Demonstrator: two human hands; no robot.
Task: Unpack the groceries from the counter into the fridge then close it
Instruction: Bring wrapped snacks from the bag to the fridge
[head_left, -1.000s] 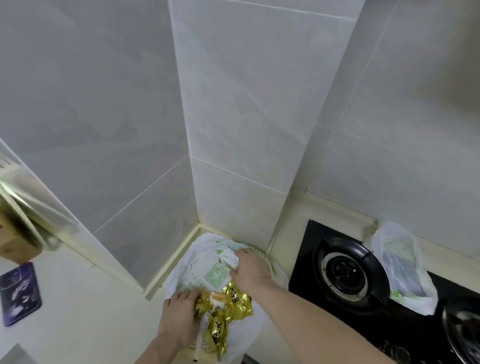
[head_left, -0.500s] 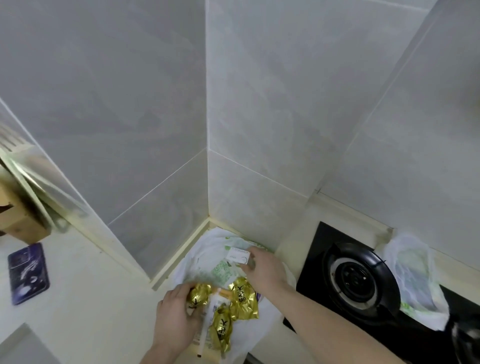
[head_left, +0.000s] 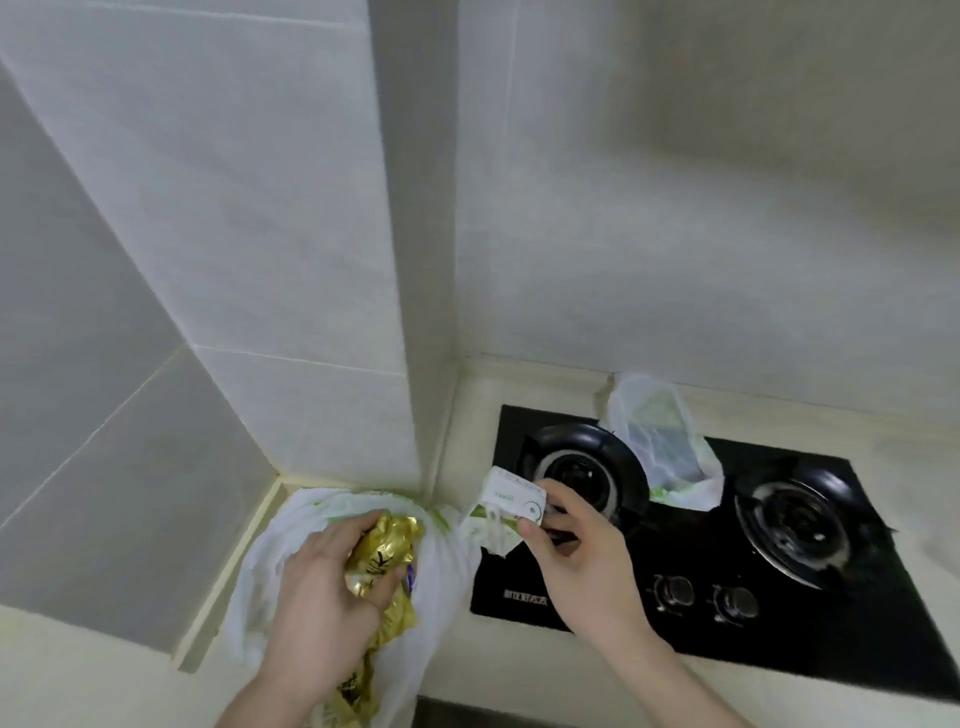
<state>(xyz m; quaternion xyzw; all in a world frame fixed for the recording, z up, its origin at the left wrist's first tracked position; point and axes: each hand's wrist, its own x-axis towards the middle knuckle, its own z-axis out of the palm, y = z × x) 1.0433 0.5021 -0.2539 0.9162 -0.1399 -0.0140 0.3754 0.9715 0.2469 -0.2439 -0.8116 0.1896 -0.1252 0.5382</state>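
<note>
At lower left of the frame a white bag (head_left: 441, 582) slumps on the worktop (head_left: 545, 670) in the wall corner, its mouth facing the person. The left hand (head_left: 322, 597) is inside that mouth, fingers and thumb curled round a gold packet (head_left: 382, 553); more gold foil (head_left: 358, 686) trails below the wrist toward the bottom edge, so the packets' long axis runs roughly from the corner toward the person. Dark characters are printed on the foil, too blurred to read. Just right of the bag, over the left edge of the black hob (head_left: 779, 597), the right hand (head_left: 582, 551) pinches a small white label (head_left: 514, 499) between thumb and fingers, with a strip of the bag's plastic hanging from it; the label carries green print and a round mark, not legible. White lettering on the hob's front edge beside the knobs cannot be made out either. A second bag (head_left: 665, 447) lies between the two burners, well apart from both hands. No fridge is in view. The left hand already has the packets, so lifting them out toward the person looks like the next move.
</note>
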